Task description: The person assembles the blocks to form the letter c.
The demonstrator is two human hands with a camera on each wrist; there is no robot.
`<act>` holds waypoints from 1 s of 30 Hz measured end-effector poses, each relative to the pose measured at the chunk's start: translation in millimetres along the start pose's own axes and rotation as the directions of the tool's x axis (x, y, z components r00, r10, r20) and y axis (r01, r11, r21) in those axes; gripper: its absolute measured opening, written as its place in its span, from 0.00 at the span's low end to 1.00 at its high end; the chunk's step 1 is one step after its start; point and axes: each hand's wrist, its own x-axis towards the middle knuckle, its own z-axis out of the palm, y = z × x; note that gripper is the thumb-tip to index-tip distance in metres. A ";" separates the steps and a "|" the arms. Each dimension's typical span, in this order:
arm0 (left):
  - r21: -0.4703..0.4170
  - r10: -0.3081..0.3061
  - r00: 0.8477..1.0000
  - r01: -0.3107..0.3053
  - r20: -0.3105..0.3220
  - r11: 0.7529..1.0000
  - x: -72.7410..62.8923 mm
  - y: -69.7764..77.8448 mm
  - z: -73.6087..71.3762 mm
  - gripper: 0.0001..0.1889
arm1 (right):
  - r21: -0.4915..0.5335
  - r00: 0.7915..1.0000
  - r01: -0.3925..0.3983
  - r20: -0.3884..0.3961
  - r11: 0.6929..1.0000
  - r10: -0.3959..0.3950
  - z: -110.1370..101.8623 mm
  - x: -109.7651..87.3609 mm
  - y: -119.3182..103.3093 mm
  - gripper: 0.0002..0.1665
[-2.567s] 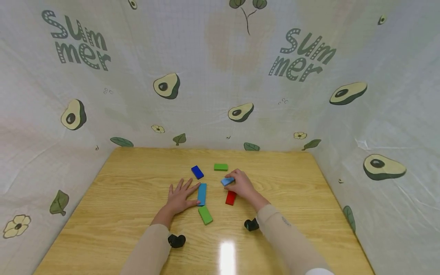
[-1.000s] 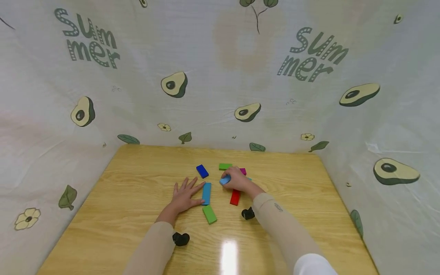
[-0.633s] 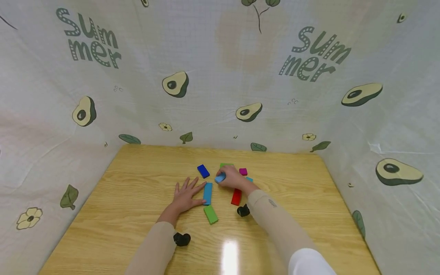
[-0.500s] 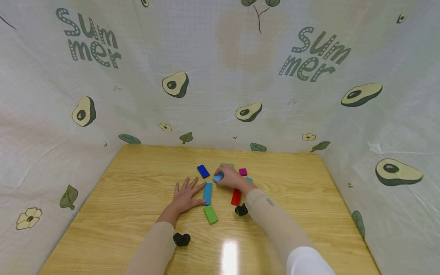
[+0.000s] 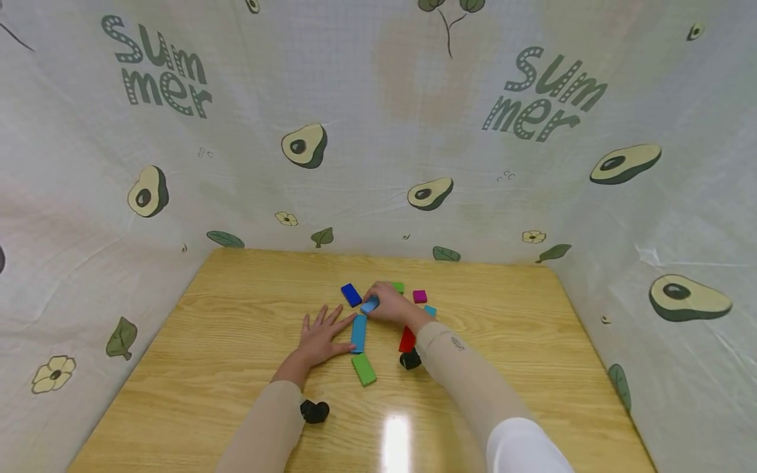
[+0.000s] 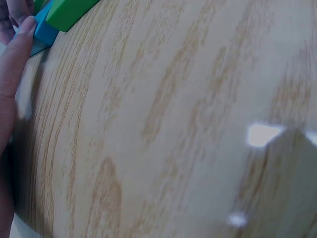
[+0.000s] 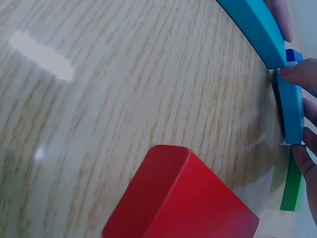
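Eight blocks (image 5: 358, 334) (three light blue (image 5: 369, 305), two green (image 5: 363, 370), one dark blue (image 5: 351, 295), one red (image 5: 407, 339), one magenta (image 5: 420, 296)) and two hands (image 5: 316, 342) appear.

Across from you, a white fabric sheet (image 5: 355, 223) rises behind the light-brown, wood-grained tabletop (image 5: 503, 315) and runs along both its sides. You can see grey-green "summer" lettering (image 5: 171, 92) on it twice, among cream-and-green avocado prints (image 5: 304, 146), pale yellow flower prints (image 5: 54, 375) and green leaf prints (image 5: 121, 339). Nearest you, a bright white reflection (image 5: 396, 443) lies on the tabletop.
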 end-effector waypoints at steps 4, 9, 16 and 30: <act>0.001 0.003 1.000 -0.003 0.005 1.000 0.5 -1.0 2.2 0.40 | -0.018 1.000 0.012 0.002 1.000 -0.012 1.1 1.6 0.9 0.14; 0.002 0.021 1.000 -0.021 -0.017 1.000 0.7 -4.9 6.8 0.41 | -0.004 1.000 0.020 0.006 1.000 -0.020 0.0 1.0 -0.1 0.14; -0.005 0.033 0.999 -0.033 -0.027 0.999 0.1 -5.0 4.7 0.41 | 0.066 1.000 -0.029 0.003 0.997 0.029 -3.7 -3.3 0.2 0.18; 0.014 -0.006 1.000 0.006 0.013 1.000 -0.2 3.8 -3.7 0.40 | 0.082 0.997 -0.074 -0.005 0.994 0.074 -8.2 -5.8 3.0 0.19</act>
